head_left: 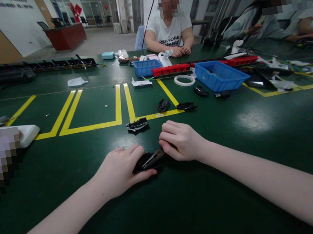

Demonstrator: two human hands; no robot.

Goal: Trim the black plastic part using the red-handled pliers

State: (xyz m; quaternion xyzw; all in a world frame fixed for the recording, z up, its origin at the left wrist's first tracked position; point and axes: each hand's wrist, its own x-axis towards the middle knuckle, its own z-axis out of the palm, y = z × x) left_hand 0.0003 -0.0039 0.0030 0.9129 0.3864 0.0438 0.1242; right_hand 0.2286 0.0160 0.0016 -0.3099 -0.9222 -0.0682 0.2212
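While both hands press on the green tabletop [244, 182], the left hand [120, 172] clasps a black part [148, 160] and the right hand [181, 140] pinches its end. Beyond, two blue bins [218, 76] stand, contents hidden; black pieces [137, 125] lie loose.

A small part [149, 160] lies on the surface [244, 182] between both hands' fingers [166, 144]; another part [137, 125] lies just beyond them, bins [219, 75] farther behind, rightward.
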